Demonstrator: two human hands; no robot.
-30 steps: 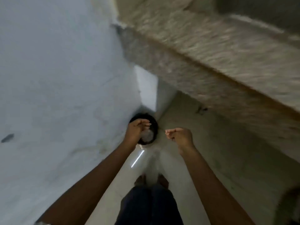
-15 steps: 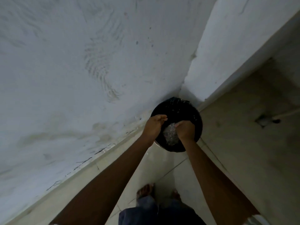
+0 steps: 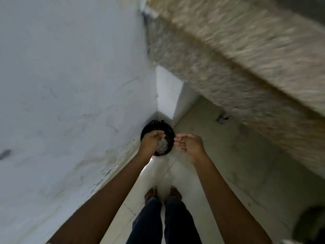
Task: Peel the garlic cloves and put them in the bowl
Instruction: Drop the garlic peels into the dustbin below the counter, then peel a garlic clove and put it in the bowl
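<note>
A round black bin [image 3: 154,126] stands on the floor in the corner of the wall. Inside it lies a pale, flaky heap that looks like garlic skins [image 3: 162,147]. My left hand [image 3: 151,141] hovers over the bin's left side, palm down and fingers curled just above the heap; whether it holds any skins is unclear. My right hand [image 3: 190,145] is beside the bin's right rim with its fingers loosely apart and nothing in it. No bowl or garlic cloves are in view.
A white wall [image 3: 70,103] runs along the left. A speckled stone counter [image 3: 237,64] overhangs at the upper right, blurred. My bare feet [image 3: 163,192] and dark trousers stand on the pale tiled floor. A dark blurred object [image 3: 309,224] sits bottom right.
Half a second ago both hands were together over the bin. My right hand has since pulled off to the right of it, and the view has swung so the counter shows again.
</note>
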